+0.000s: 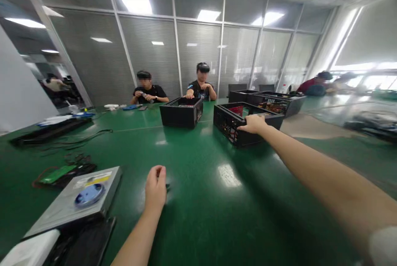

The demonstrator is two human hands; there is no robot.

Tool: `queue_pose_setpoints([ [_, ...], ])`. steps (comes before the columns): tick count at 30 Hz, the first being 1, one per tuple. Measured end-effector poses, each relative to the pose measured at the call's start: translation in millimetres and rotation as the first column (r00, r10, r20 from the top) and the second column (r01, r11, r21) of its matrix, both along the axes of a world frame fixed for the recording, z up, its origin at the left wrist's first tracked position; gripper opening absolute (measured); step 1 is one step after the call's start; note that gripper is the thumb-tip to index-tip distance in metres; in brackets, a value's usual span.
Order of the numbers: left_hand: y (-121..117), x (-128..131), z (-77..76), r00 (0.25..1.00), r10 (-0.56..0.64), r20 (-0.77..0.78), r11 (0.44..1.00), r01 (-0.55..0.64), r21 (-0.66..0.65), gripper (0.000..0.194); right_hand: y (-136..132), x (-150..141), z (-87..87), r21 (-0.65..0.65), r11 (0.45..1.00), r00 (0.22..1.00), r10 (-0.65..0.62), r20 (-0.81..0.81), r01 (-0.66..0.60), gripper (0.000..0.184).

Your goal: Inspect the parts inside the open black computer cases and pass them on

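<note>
My right hand (254, 124) reaches far out and grips the near top edge of an open black computer case (229, 127) on the green table (217, 200). Red and coloured parts show inside the case. My left hand (156, 187) rests on the table closer to me, its fingers curled around a small dark object that I cannot make out. A grey optical drive (77, 200) with a blue round label lies just left of that hand.
A second black case (181, 112) stands at the middle back, another (269, 101) behind the right one. Two people sit across the table, others at the far right. A green circuit board (58, 174), cables and a flat black panel (46, 131) lie left.
</note>
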State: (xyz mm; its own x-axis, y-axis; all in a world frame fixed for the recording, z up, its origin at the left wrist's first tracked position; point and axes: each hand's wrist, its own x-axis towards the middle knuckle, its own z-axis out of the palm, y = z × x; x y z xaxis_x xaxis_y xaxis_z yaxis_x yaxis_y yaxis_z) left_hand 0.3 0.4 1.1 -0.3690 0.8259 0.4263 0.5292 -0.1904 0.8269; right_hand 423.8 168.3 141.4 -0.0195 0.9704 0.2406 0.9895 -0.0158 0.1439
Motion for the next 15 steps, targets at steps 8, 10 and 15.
queue_pose_setpoints([
  [8,6.9,-2.9,-5.4,0.996,-0.015,0.089,0.999,0.011,0.042,0.043,-145.9,-54.7,23.4,-0.02,0.936,0.925,0.35,0.148,-0.351,0.078],
  [10,6.2,-2.8,-2.4,0.985,-0.017,0.169,0.999,0.009,0.048,0.046,-205.0,-79.1,31.4,-0.046,0.89,0.878,0.454,0.15,-0.453,0.079],
  [15,1.3,3.4,5.8,0.946,-0.129,0.297,0.991,0.118,0.057,0.057,-332.0,-107.1,73.2,-0.079,0.664,0.666,0.746,0.012,-0.743,0.06],
])
